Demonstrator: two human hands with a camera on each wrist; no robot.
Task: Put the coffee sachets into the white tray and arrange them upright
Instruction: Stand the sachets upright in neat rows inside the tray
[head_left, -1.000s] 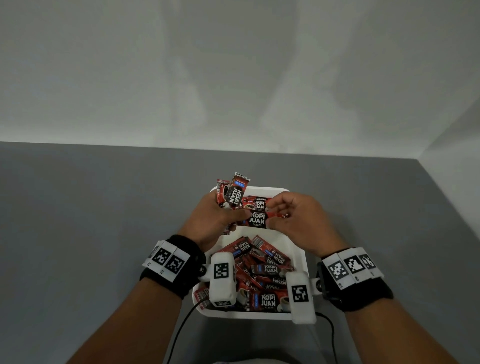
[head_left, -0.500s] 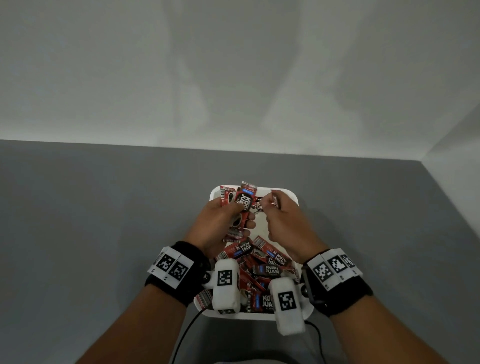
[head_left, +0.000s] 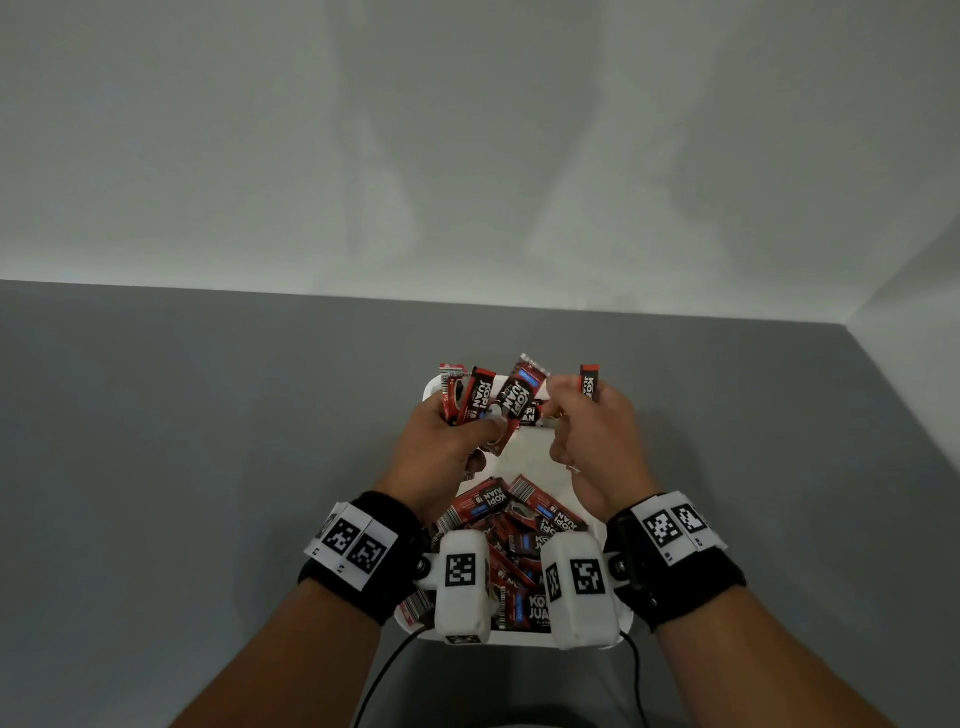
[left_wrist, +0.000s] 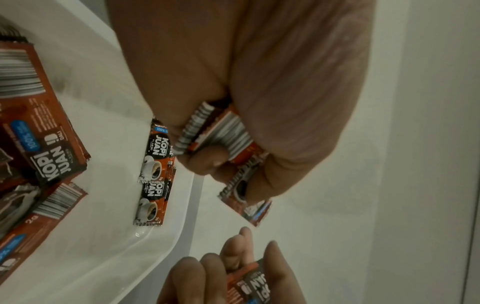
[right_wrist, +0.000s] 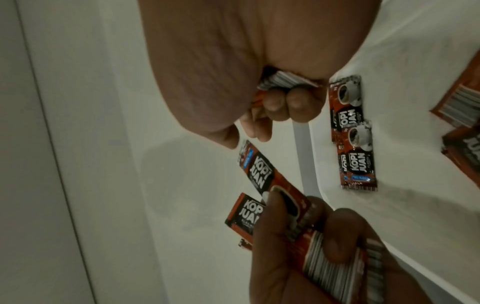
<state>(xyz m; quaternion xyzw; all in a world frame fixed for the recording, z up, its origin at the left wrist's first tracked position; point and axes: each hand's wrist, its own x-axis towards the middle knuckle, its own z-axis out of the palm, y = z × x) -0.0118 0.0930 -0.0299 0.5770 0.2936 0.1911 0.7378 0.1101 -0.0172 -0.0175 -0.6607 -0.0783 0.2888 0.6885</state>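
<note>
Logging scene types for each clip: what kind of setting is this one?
Probably a staged recording bench, not a kitchen: a bare grey tabletop in a corner of plain white walls, holding only a white tray of coffee sachets.

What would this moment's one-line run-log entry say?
left hand: grips several red coffee sachets | right hand: grips one sachet | white plastic tray: loose sachet pile at near end

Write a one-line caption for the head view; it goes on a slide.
Left hand holding several coffee sachets, right hand one, over a white tray.
</note>
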